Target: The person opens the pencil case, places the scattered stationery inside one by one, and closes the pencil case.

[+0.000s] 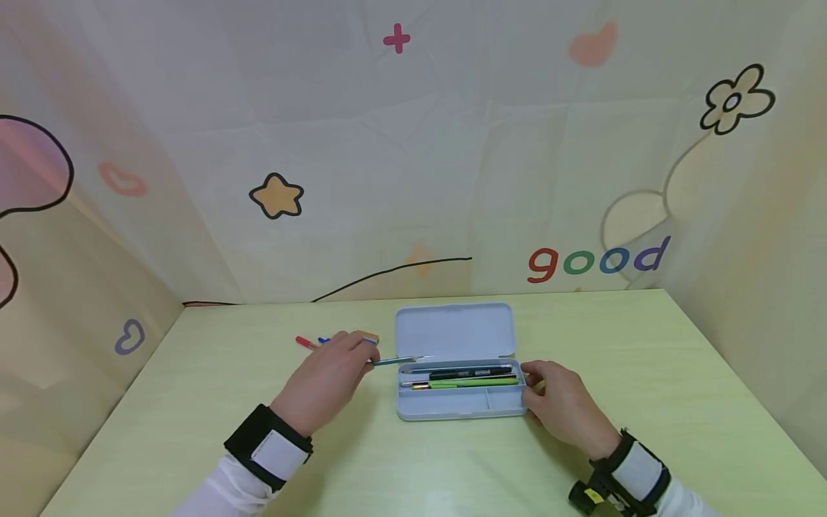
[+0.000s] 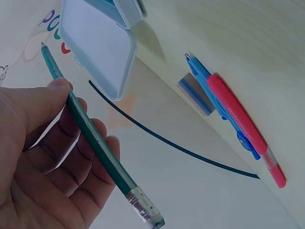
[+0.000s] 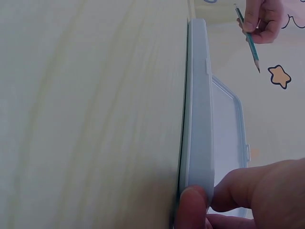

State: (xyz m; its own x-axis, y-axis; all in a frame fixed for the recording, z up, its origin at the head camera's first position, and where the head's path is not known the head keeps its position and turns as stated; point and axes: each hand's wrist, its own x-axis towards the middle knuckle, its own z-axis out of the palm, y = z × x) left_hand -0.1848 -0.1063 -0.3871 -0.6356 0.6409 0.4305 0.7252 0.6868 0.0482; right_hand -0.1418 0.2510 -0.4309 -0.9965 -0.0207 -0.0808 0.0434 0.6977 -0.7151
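While left hand [image 1: 332,370] pinches pencil [image 2: 101,143], right [image 1: 563,402] grips case [image 1: 442,406].

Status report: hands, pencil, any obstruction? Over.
Left hand pinching teal-green pencil, raised. Right hand gripping right end of open pencil case. No obstruction visible between pencil and case.

A pale fabric backdrop [image 1: 413,158] printed with an orange star [image 1: 276,196], a pink cross [image 1: 397,39], a black-outlined flower [image 1: 736,100] and the multicoloured word "good" [image 1: 602,261] hangs behind a wood-grain table [image 1: 646,359].
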